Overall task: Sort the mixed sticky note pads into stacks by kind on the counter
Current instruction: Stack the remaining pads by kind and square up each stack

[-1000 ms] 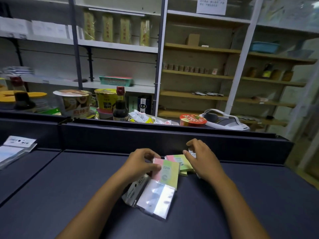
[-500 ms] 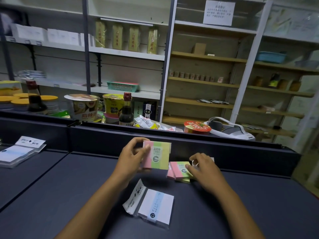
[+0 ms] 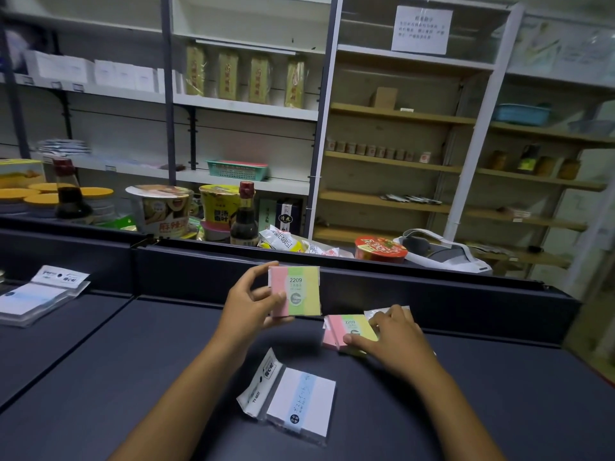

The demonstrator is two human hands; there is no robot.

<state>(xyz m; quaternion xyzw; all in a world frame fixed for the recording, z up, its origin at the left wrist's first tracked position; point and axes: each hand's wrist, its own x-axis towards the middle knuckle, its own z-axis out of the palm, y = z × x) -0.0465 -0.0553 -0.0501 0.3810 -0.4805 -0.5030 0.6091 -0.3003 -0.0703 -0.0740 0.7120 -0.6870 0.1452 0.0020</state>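
My left hand (image 3: 248, 304) holds a pink-green-yellow striped sticky note pad (image 3: 296, 294) upright above the dark counter (image 3: 100, 377), thumb and fingers pinching its left edge. To its right lies a small stack of the same striped pads (image 3: 346, 329) near the counter's back wall, and my right hand (image 3: 392, 337) rests on that stack with fingers curled over it. A white pad with a pale blue band in a clear sleeve (image 3: 296, 402) lies flat in front of me. More white sleeved pads (image 3: 40, 296) sit stacked at the far left.
A raised dark ledge (image 3: 399, 281) runs along the counter's back. Behind it stand noodle cups (image 3: 159, 211), soy sauce bottles (image 3: 244, 217), snack packets and a red-lidded bowl (image 3: 381, 249). Shelving fills the background.
My left hand lifted one striped pad off the white sleeved pad and raised it upright. My right hand stayed on the striped stack. The white pad now lies uncovered.
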